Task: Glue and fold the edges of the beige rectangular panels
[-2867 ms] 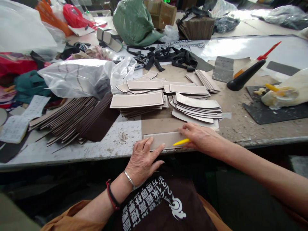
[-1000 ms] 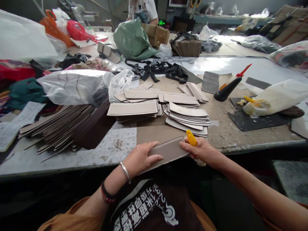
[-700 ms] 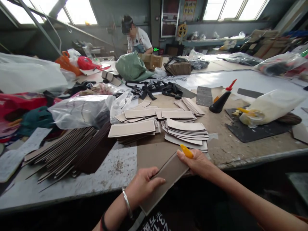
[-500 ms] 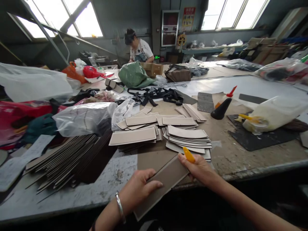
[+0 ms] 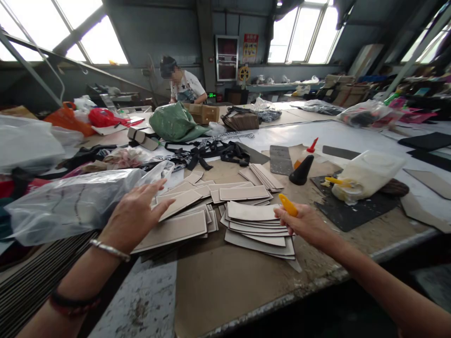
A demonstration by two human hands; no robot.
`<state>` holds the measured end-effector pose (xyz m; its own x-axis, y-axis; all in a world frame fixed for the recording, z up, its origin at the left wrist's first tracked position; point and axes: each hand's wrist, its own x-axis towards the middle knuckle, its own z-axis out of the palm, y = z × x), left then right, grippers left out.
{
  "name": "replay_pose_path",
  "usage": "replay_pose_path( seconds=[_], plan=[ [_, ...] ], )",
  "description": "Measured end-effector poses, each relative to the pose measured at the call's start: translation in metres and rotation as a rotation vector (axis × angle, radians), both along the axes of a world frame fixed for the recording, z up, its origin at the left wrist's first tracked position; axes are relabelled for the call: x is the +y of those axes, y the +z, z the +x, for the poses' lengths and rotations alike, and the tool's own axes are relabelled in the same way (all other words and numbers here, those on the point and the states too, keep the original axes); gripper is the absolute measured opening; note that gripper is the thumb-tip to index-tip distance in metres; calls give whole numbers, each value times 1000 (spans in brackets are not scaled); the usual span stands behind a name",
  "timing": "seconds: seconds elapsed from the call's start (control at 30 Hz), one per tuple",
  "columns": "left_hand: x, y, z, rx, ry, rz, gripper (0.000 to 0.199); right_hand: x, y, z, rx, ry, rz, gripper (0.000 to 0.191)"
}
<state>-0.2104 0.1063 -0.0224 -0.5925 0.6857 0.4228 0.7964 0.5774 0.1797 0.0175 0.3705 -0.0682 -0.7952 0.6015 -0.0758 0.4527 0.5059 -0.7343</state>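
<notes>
Loosely open, the left hand spreads over pale beige rectangular panels, contact unclear; the right hand, fingers closed, grips a yellow plastic handle. Beneath lies a scuffed brown-and-white worktable. Beyond, a person leans at eleven o'clock; a bright window stands at one.

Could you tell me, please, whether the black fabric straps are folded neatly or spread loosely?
Spread loosely: the straps lie tangled, looping over one another.
</notes>
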Motion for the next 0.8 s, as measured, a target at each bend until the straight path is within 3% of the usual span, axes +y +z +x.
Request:
replay_pose_path(
  seconds=[0.1, 0.2, 0.3, 0.5, 0.63, 0.8],
  plan=[
    [-2, -21, 29, 52, -179, 121, 46, 39, 2, -12, -171, -1, 422, 29],
    [2, -41, 63, 109, -368, 101, 37, 67, -6, -26, -317, -5, 612, 31],
    [17, -58, 87, 75, -449, 64, 32, 71, -18, -36, -368, 74, 574, 34],
    [67, -88, 103, 40, -553, -51, 36, 51, -30, -44, -468, 426, 518, 39],
    [91, -101, 101, 28, -496, -114, 52, 51, -27, -47, -487, 506, 474, 47],
    [99, -108, 94, -58, -415, -160, 65, 46, -22, -40, -461, 579, 434, 46]
  ],
)
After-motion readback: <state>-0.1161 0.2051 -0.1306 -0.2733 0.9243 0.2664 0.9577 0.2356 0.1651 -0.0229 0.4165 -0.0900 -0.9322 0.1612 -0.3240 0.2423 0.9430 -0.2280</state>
